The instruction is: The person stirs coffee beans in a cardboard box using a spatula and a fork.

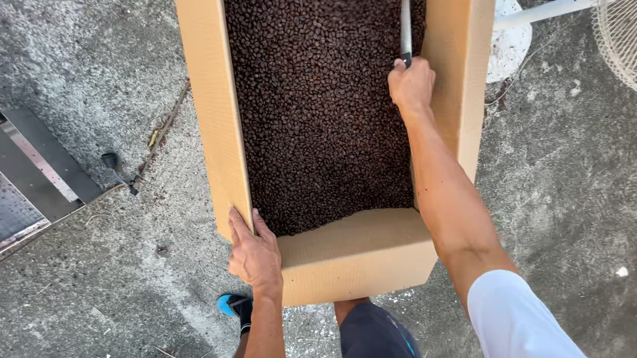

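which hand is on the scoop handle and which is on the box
The right hand grips the metal scoop over the dark beans. The left hand lies flat on the near left corner of the cardboard box.

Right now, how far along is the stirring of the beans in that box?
Done: the cardboard box already holds a full dark bean layer. In hand: right hand grips a metal spoon in the beans; left hand steadies the corner. Left: cannot tell how much remains unstirred.
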